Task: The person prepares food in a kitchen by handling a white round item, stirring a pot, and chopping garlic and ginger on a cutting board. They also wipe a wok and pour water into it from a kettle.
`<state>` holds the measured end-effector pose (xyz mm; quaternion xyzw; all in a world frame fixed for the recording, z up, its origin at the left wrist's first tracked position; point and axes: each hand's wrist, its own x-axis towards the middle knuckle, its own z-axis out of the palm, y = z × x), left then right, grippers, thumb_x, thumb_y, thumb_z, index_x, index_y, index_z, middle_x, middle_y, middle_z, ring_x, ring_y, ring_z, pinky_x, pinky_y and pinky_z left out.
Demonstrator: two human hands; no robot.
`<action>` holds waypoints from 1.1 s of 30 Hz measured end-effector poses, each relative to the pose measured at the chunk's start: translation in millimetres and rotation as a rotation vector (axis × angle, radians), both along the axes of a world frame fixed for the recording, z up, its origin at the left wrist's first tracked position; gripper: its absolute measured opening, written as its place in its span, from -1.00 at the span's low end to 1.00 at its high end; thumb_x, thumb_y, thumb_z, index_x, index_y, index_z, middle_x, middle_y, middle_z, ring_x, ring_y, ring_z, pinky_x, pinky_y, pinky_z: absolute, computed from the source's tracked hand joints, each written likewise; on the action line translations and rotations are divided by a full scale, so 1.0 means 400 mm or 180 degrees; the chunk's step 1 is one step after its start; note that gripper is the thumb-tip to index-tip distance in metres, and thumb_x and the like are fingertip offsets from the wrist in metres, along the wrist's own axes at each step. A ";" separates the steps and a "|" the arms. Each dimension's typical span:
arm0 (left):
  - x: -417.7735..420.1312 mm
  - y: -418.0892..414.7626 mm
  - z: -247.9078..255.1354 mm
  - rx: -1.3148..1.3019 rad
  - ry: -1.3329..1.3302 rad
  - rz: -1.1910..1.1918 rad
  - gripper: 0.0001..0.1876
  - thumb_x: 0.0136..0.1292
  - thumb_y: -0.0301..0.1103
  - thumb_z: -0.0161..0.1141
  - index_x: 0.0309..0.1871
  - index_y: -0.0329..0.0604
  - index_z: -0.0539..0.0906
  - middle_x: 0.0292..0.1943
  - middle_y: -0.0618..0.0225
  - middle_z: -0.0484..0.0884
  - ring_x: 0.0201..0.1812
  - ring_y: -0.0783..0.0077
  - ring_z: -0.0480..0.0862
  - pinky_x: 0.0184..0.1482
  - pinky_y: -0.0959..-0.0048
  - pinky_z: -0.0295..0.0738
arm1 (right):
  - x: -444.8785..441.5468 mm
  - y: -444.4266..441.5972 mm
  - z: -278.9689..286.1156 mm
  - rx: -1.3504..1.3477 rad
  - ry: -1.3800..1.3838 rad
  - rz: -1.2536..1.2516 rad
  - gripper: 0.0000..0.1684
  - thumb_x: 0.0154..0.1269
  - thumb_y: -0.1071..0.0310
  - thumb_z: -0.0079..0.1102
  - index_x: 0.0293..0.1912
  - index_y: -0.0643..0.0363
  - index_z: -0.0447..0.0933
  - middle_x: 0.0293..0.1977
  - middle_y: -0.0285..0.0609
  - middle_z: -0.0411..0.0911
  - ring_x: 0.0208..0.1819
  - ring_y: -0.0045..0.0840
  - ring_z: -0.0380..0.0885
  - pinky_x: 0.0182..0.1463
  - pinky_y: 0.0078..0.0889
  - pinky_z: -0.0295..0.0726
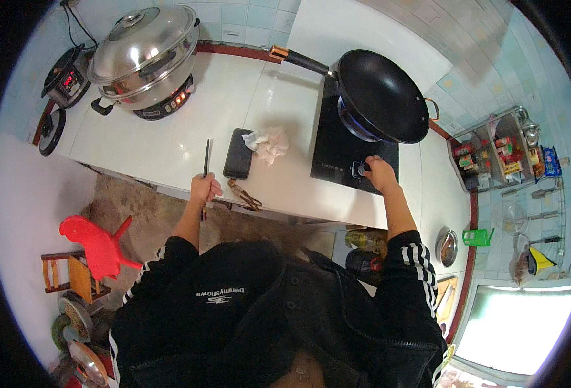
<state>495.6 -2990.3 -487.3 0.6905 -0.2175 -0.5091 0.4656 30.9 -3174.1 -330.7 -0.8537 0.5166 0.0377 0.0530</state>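
Observation:
My left hand [205,187] grips a pair of dark chopsticks [207,155] upright at the counter's front edge. With my right hand [379,170] I hold the control knob [361,168] of a black glass gas stove [331,150]. Blue flame [355,126] shows beneath a black wok [382,97] on the burner. The wok looks bare inside, and its long handle [307,61] points toward the back left. Between my hands lie a black smartphone [237,154], a crumpled white tissue [268,144] and a small brown clamp-like object [244,195] near the edge.
A lidded steel electric pot [145,58] and a pressure cooker [67,80] stand at the left. To the right are a spice rack [496,148], a metal bowl [446,247] and hanging utensils [542,216]. A red plastic stool [96,245] and a wooden chair [79,276] stand on the floor.

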 end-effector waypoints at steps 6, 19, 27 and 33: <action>-0.002 0.000 0.003 0.0030 0.0081 -0.0017 -0.61 0.20 -0.20 0.01 -0.57 -0.38 0.53 -0.71 0.05 0.58 -0.88 0.44 0.35 -0.84 0.51 0.21 | 0.000 0.005 0.001 -0.0064 0.0000 -0.0028 -0.63 -0.01 0.44 0.28 -0.14 0.25 0.44 -0.16 0.05 0.48 -0.09 -0.10 0.49 -0.04 -0.20 0.50; 0.001 0.002 -0.001 0.0034 0.0169 0.0036 -0.61 0.21 -0.22 0.00 -0.59 -0.39 0.52 -0.70 0.04 0.58 -0.88 0.43 0.34 -0.84 0.49 0.20 | -0.002 0.001 -0.009 -0.0105 0.0284 0.0026 -0.64 0.03 0.34 0.26 -0.18 0.24 0.41 -0.14 0.05 0.46 -0.10 -0.11 0.51 -0.07 -0.14 0.54; -0.005 0.000 0.012 -0.0029 0.0068 -0.0113 -0.60 0.23 -0.19 0.00 -0.59 -0.37 0.52 -0.70 0.06 0.58 -0.87 0.43 0.34 -0.83 0.49 0.20 | 0.005 0.016 0.015 -0.0144 0.0312 -0.0183 -0.54 0.03 0.24 0.29 -0.12 0.25 0.39 -0.11 0.07 0.46 -0.09 -0.09 0.52 -0.06 -0.16 0.55; 0.008 0.000 -0.027 -0.0088 0.0048 -0.0074 -0.58 0.24 -0.17 0.00 -0.59 -0.38 0.53 -0.71 0.04 0.57 -0.88 0.44 0.33 -0.84 0.49 0.19 | 0.019 0.017 0.032 -0.0249 0.0391 -0.0229 -0.59 0.03 0.19 0.29 -0.20 0.26 0.46 -0.17 0.05 0.51 -0.12 -0.12 0.54 -0.09 -0.17 0.55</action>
